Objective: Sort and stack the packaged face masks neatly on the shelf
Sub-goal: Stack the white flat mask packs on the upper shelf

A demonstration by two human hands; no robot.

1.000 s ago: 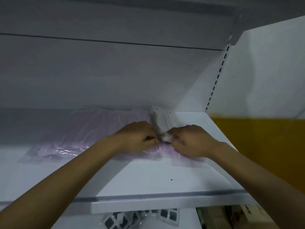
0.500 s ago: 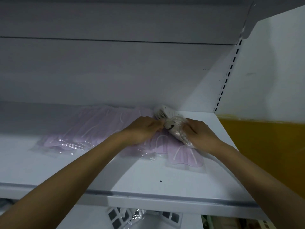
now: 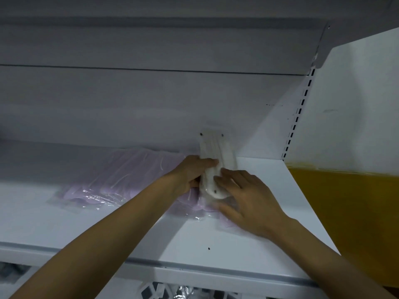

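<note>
White mask pack (image 3: pixel 216 154) stands between our hands, long axis toward back wall. Our left grip (image 3: pixel 192 171) clasps its left edge; right grip (image 3: pixel 248 199) flat-fingered, pressing near end. Pink packs (image 3: pixel 121 175) lie left.

Left hand (image 3: pixel 190 172), right hand (image 3: pixel 245 205), both hands bare, left forearm (image 3: pixel 108 234), right forearm (image 3: pixel 323 251), both uncovered

White mask pack (image 3: pixel 218 152) stands on edge; lilac packs (image 3: pixel 129 175) lie flat, overlapping, on white shelf (image 3: pixel 216 238).
</note>
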